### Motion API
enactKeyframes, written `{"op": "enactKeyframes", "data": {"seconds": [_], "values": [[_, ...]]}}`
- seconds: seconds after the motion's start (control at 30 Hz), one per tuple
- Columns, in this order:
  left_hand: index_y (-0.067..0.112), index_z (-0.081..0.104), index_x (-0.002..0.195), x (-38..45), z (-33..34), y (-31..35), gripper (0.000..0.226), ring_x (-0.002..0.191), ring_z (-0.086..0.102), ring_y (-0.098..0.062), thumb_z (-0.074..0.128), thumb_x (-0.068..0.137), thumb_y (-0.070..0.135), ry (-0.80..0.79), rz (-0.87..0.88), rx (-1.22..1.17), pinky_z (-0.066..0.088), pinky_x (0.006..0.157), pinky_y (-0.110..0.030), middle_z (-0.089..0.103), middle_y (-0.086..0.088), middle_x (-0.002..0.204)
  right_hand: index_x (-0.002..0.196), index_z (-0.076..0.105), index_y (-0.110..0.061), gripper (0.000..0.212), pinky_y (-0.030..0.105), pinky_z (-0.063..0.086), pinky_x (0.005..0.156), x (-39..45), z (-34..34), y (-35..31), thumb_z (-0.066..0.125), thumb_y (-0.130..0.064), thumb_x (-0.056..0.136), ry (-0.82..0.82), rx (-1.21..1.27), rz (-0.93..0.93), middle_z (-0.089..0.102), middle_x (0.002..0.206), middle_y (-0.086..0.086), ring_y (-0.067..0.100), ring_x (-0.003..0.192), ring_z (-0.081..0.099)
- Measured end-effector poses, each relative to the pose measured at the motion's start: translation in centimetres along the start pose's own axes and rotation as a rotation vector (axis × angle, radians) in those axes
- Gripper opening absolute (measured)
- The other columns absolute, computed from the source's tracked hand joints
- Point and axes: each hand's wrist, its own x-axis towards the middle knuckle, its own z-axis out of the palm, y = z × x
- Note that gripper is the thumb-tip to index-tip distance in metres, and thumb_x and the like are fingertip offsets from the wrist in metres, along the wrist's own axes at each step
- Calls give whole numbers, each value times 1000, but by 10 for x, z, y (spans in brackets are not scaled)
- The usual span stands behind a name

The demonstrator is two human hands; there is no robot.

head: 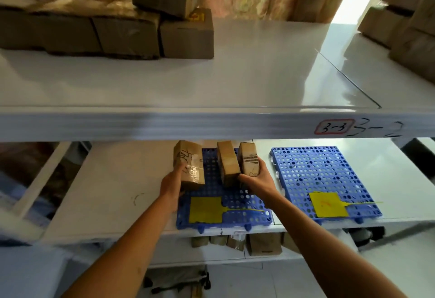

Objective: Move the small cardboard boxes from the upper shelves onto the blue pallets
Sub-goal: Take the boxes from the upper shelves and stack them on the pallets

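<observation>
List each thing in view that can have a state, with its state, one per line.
Left hand: grips the taped box.
Right hand: grips the scribbled box.
Middle box: on edge on the left pallet.
Right pallet: holds only a yellow tag.

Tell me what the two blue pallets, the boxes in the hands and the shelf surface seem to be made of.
Left blue pallet and right blue pallet: likely moulded plastic, uniform colour, regular round holes.
Taped box and scribbled box: brown cardboard, matte; the first shows glossy clear tape.
Upper shelf: smooth, glossy, pale, reflecting light; probably painted metal or laminate, cannot tell which.
</observation>
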Motion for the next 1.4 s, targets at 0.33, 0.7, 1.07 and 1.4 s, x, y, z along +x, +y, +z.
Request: {"op": "enactKeyframes", "data": {"seconds": [0.33, 0.7, 1.07, 1.4], "values": [[11, 65, 111, 7, -20, 8, 50, 85, 68, -22, 76, 81, 50, 254, 137, 186, 58, 68, -36, 70, -7, 99, 140, 43, -29, 85, 34, 55, 94, 0, 4, 1, 92, -34, 71, -36, -198, -7, 62, 114, -10, 16, 107, 64], [18, 49, 122, 22, 14, 30, 68, 102, 62, -29, 69, 76, 64, 353, 323, 540, 56, 83, -45, 56, -6, 123, 163, 6, -33, 104, 58, 31, 120, 2, -11, -3, 40, -86, 81, 78, -676, -133, 24, 168, 6, 33, 154, 20], [23, 55, 140, 38, 14, 13, 53, 118, 60, -29, 51, 96, 52, 286, 416, 645, 49, 92, -39, 60, -8, 137, 148, 46, -34, 60, 65, 3, 122, 32, 31, -40, 64, -44, 92, -192, -1276, -650, 46, 156, -6, 26, 148, 38], [27, 32, 155, 41, 17, 10, 71, 140, 43, -27, 60, 93, 50, 115, 498, 766, 40, 107, -40, 37, -3, 158, 147, 51, -23, 59, 48, 59, 89, 45, 68, -51, 70, -26, 91, -266, -1011, -598, 40, 162, -5, 35, 122, 63]]}}
